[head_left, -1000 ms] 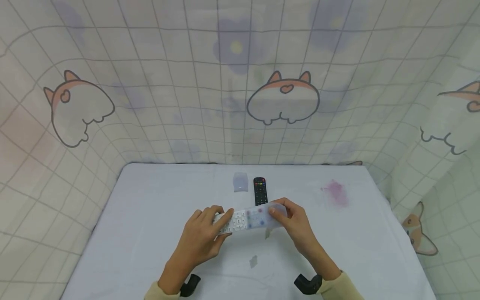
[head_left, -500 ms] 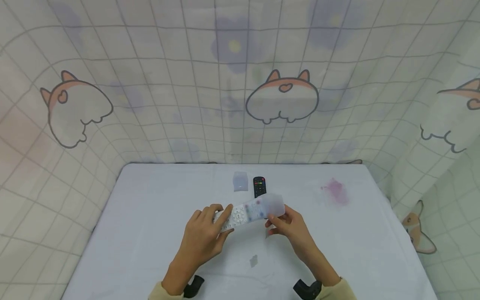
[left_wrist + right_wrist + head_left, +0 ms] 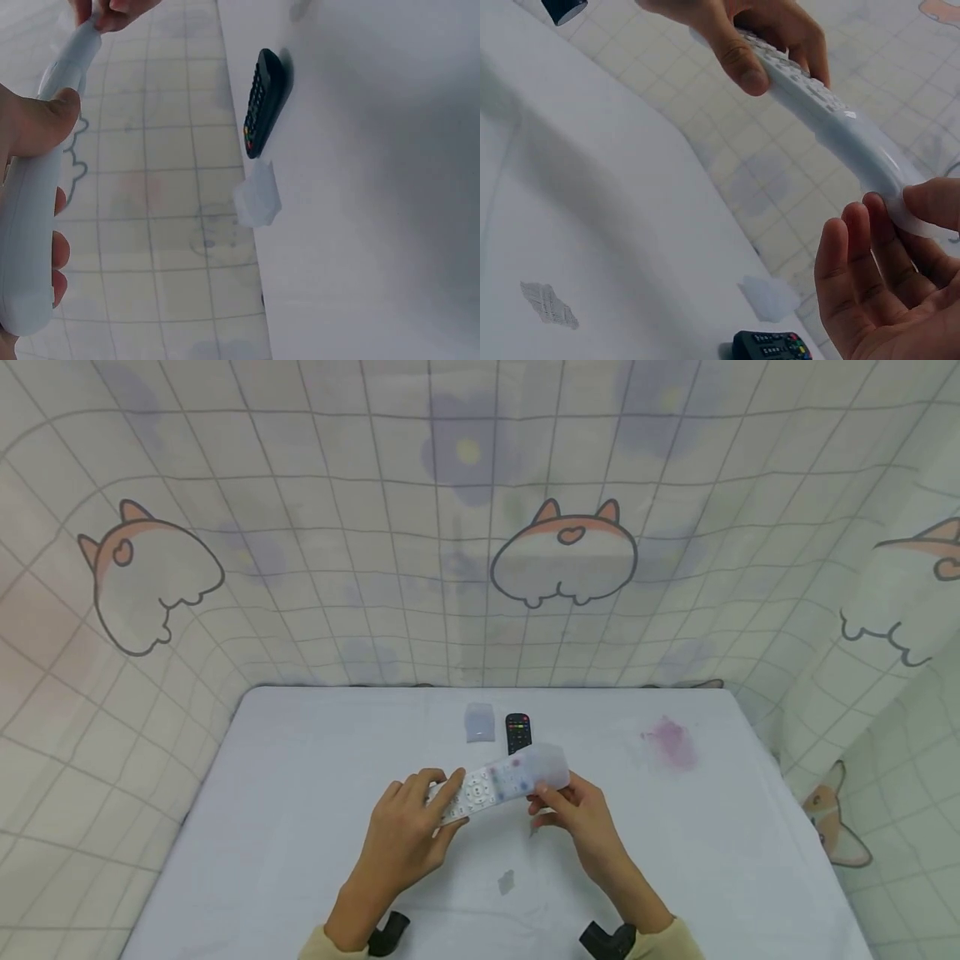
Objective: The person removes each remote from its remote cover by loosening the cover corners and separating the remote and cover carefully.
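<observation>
My left hand point(image 3: 405, 822) grips a white remote control point(image 3: 476, 791) round its left end, thumb along one edge and fingers along the other. Over the remote's right part lies a translucent plastic sleeve point(image 3: 551, 765), and some buttons show through it. With thumb and fingertips, my right hand point(image 3: 588, 818) pinches the near corner of the sleeve's loose end. In the right wrist view the sleeve point(image 3: 877, 161) bends down past the remote's end. The left wrist view shows the smooth back of the white remote point(image 3: 34, 232), held above the table.
Beyond the sleeve lies a black remote control point(image 3: 518, 732) with coloured buttons. Beside it is a flat translucent plastic piece point(image 3: 480, 723). A small grey patch point(image 3: 506, 882) and a pink stain point(image 3: 671, 743) mark the white table point(image 3: 315, 735). Patterned cloth point(image 3: 375, 610) hangs behind.
The right hand has shifted from the top of the sleeve to its near corner. The remote's right end with the sleeve has swung away, covering more of the black remote.
</observation>
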Action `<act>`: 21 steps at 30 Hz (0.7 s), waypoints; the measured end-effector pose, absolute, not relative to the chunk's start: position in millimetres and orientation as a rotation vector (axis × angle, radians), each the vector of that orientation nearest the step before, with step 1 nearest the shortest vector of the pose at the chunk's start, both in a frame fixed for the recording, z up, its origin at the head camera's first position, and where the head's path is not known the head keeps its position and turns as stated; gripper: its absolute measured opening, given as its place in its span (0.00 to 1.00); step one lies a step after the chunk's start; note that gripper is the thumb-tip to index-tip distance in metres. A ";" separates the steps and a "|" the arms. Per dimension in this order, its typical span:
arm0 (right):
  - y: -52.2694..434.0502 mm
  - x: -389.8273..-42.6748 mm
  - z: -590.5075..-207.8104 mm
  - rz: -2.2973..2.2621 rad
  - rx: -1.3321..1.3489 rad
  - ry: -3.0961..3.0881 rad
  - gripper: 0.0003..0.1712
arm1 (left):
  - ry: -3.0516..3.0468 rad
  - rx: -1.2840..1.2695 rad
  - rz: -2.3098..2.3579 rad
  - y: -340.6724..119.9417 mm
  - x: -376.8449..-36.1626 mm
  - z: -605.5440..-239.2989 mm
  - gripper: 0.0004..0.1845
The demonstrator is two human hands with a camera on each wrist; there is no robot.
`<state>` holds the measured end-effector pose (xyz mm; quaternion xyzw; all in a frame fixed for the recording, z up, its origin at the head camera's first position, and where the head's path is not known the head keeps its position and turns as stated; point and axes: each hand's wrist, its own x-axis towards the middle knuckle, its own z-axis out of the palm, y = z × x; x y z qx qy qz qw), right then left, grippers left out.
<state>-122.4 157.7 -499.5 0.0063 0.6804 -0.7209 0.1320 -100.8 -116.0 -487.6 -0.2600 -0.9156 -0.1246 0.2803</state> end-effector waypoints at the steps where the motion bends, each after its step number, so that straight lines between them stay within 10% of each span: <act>1: 157.6 -122.5 -498.9 -2.092 0.016 1.987 0.22 | -2.457 -0.699 -0.336 -116.5 -100.8 -487.6 0.36; 21: 169.0 -125.0 -489.8 -2.006 -0.098 2.040 0.20 | -2.455 -0.724 -0.357 -121.7 -96.4 -483.5 0.37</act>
